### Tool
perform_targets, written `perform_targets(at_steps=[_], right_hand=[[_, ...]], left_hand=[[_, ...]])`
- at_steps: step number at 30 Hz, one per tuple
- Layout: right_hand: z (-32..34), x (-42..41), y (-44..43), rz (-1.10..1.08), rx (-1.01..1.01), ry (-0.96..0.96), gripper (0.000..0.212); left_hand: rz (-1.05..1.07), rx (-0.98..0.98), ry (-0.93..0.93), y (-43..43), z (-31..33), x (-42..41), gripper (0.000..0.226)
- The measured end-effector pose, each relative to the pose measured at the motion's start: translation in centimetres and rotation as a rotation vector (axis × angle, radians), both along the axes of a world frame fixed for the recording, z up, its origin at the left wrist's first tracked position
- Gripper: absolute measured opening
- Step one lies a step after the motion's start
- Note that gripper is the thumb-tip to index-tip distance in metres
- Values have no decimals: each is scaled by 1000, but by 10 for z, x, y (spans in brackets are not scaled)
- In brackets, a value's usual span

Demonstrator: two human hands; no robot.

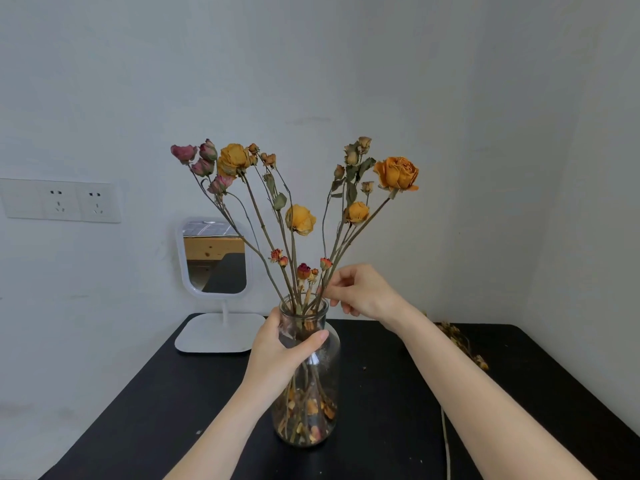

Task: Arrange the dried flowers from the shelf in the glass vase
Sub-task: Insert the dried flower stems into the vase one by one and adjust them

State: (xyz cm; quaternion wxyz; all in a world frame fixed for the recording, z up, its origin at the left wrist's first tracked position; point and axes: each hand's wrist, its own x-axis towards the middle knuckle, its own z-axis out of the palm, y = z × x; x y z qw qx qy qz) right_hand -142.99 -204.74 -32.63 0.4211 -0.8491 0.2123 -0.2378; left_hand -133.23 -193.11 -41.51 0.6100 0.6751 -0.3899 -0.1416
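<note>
step: tweaking the spread, dried flowers (300,220) stood in the glass vase (311,393) on the black table (166,393) | left hand (277,351) wrapped round its shoulder | right hand (360,292) pinched a stem above the mouth | next: probably gentle nudge, looked brittle

Your left hand (277,344) hides the vase (311,393) shoulder; your right forearm (450,368) covers part of the sprigs (464,344); loose stem (445,445) cut off, near edge.
</note>
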Motion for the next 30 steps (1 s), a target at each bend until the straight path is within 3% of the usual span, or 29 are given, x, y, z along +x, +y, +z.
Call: perform_targets(at_steps=[5,8,15,22,30], right_hand=[[10,-5,-5,-47,159,-252,16],[11,-3,-5,-70,212,-310,14],[1,-10,2,-84,202,-442,15],[2,-19,10,-39,154,-532,14],[10,-19,21,-45,104,-599,35]], left_hand=[[-25,-11,6,2,1,0,57],[-30,12,6,1,0,3,62],[-120,114,-52,8,8,18,40],[-158,158,-84,8,13,22,39],[-164,152,-105,8,13,21,38]])
